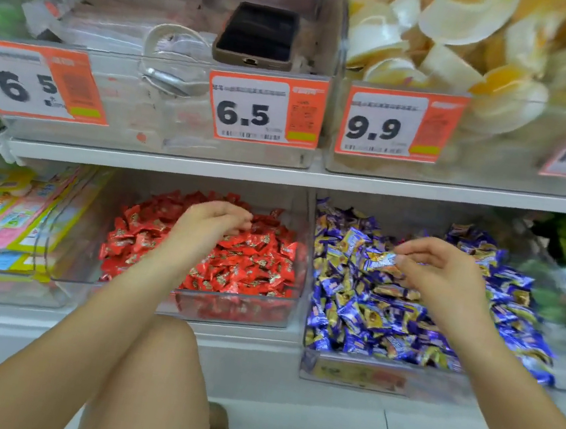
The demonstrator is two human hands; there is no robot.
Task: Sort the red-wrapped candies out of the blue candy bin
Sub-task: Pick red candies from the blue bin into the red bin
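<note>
Right hand (447, 275): fingers pinch one blue-and-gold candy (380, 260), lifted over the blue candy bin (378, 376), probably to uncover strays beneath. Left hand (215, 220): fingers curled downward over the red candy bin (232, 308); contents of its grasp cannot be told, likely releasing a sorted piece. No red-wrapped candies plainly visible among the blue.
</note>
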